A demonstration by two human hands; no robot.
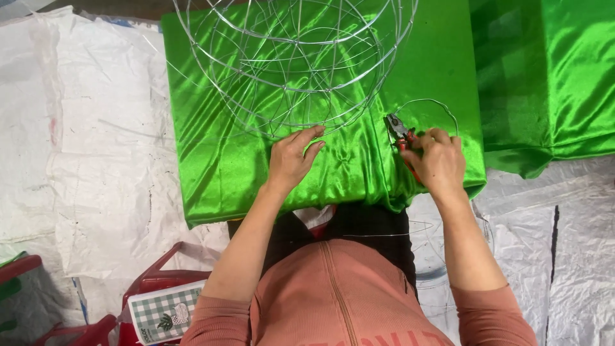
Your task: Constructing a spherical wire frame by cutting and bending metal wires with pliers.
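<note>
Head view: wire frame (291, 61) top cut off.

Salmon-pink ribbed top w/ front zip, sleeves pushed up past elbows; dark trousers; bare hands.

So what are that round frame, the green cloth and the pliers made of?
Frame: thin silvery metal wire, by its bare shine. Cloth: looks like satin, glossy with bright highlights along the folds. Pliers in the right hand: dark metal jaws, red handles, probably plastic-coated.
</note>
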